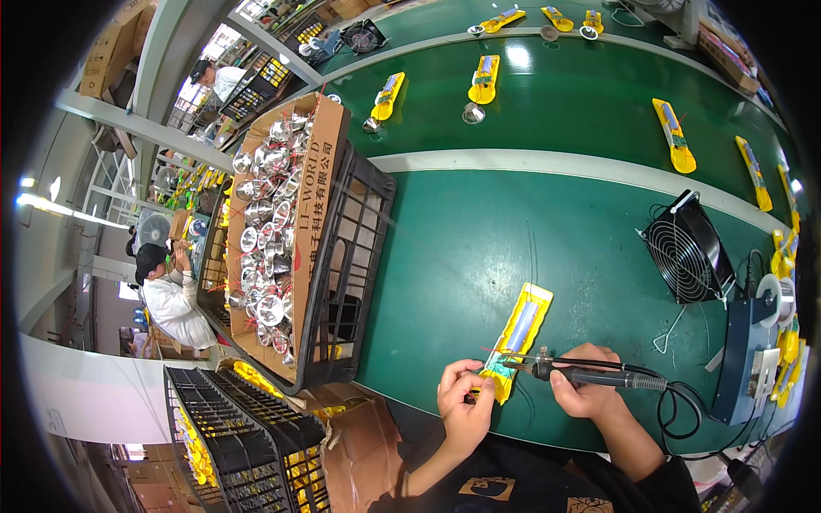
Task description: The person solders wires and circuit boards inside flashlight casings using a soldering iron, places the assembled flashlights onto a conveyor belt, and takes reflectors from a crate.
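Observation:
On the green bench lies a yellow plastic flashlight shell (523, 318), tilted, with a blue-grey cylindrical battery (528, 325) in it and a small green circuit board (499, 366) at its near end. My right hand (586, 383) is wrapped round the black handle of a soldering iron (603, 374), whose tip is at the board. At the shell's near left edge, my left hand (466, 406) has its thumb and fingers closed close to the board. What they pinch is too small to make out. A thin red wire (491, 350) sticks out just above those fingers.
A black crate (351, 256) holds a carton of silvery reflectors (272, 222) on the left. To the right stand a black fan (687, 248), a solder spool (774, 299) and a blue box (742, 363). More yellow shells (485, 81) lie on the far green strip. Other people work beyond.

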The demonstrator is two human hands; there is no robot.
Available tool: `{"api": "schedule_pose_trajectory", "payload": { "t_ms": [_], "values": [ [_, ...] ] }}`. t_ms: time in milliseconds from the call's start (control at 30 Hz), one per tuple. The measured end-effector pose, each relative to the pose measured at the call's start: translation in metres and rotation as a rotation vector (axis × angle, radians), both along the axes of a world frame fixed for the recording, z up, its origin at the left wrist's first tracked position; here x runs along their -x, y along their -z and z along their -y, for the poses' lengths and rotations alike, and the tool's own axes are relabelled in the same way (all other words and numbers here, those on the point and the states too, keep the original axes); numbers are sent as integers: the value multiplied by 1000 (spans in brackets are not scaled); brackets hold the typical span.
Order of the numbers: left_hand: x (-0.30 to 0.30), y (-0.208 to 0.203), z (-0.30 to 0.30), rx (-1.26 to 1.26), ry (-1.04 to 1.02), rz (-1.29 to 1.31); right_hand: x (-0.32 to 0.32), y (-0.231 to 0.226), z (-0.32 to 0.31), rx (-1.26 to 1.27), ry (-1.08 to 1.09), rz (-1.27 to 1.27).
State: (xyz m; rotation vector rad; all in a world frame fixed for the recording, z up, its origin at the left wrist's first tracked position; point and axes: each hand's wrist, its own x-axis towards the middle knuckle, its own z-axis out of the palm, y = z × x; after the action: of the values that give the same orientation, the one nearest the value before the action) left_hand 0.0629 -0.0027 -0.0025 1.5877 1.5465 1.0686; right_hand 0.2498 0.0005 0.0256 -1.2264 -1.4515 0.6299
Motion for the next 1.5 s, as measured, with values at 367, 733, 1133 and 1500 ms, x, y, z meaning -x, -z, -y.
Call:
{"api": "schedule_pose_trajectory", "payload": {
  "t_ms": [367, 733, 1133, 1500],
  "values": [
    [-1, 3, 0, -28, 6, 6, 0, 1, 1, 3, -8, -37],
    [-2, 2, 0, 0, -3, 18, 0, -1, 0, 20, 0, -6],
    [-1, -4, 1, 18, 5, 1, -7, 8, 0, -101, 68, -230],
    [17, 1, 20, -170, 86, -64, -6, 10, -3, -123, 38, -242]
  ]
}}
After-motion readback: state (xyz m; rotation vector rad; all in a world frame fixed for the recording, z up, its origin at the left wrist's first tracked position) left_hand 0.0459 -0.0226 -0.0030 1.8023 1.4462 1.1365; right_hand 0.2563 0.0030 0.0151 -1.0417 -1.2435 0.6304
